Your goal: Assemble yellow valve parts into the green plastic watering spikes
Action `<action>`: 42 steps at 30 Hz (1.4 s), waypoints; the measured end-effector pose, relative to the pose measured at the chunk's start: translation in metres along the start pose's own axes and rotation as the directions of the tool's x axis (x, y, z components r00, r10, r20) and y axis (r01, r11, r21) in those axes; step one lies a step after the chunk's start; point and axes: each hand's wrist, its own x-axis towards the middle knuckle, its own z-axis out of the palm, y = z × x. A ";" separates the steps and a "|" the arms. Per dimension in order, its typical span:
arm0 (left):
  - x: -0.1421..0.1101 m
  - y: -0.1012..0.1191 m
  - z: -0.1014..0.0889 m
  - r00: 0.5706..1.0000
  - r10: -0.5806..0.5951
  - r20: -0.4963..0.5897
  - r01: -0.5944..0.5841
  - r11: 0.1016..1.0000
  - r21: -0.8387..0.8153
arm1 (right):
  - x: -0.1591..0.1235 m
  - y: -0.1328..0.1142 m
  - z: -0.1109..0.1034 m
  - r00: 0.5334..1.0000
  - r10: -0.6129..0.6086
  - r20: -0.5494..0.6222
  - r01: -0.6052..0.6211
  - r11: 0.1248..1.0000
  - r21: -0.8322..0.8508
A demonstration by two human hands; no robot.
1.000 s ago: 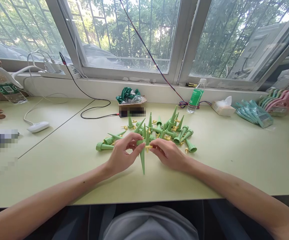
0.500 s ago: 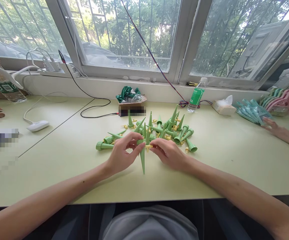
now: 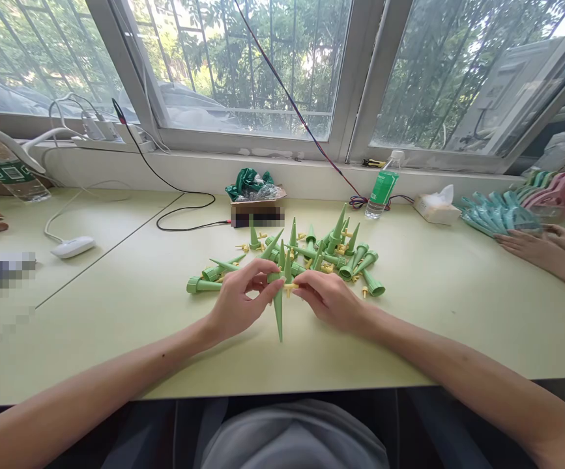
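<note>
My left hand (image 3: 246,291) pinches a green plastic watering spike (image 3: 278,314), whose tapered point faces down toward me. Close beside it, my right hand (image 3: 330,298) grips a small yellow valve (image 3: 290,287) between thumb and fingertips. The valve is next to the upper part of the spike; whether the two are joined I cannot tell. Just beyond both hands lies a loose pile of more green spikes (image 3: 335,240), some standing on their caps and others on their sides. Small yellow valves (image 3: 364,292) are scattered among them.
Behind the pile stands a small cardboard box (image 3: 262,202) with green plastic wrapping. A water bottle (image 3: 381,187) and tissue box (image 3: 437,210) are at the back right. Another person's hands (image 3: 531,249) touch light blue hangers (image 3: 497,212). A white mouse-like device (image 3: 73,247) lies left.
My hands, the spike and the valve have barely moved. At the right, the other person's hand has shifted, and a second hand has come into view by the hangers.
</note>
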 end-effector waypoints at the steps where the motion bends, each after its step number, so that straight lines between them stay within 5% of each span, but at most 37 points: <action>1: 0.000 0.000 0.000 1.000 0.003 0.002 -0.003 1.000 -0.005 | 0.000 0.000 0.000 1.000 -0.006 -0.002 0.006 1.000 -0.002; 13: -0.001 0.001 0.001 1.000 0.023 0.016 -0.022 0.999 -0.034 | 0.001 -0.005 -0.004 0.997 -0.015 0.081 0.021 0.997 -0.075; 22: 0.002 0.000 0.000 0.994 -0.104 0.029 0.107 0.984 -0.140 | 0.002 -0.003 -0.002 0.997 0.055 0.046 -0.054 0.998 -0.032; 42: 0.000 -0.003 0.001 0.990 -0.114 0.082 0.122 0.987 -0.105 | 0.001 -0.003 -0.001 0.997 0.053 0.065 -0.048 0.996 -0.071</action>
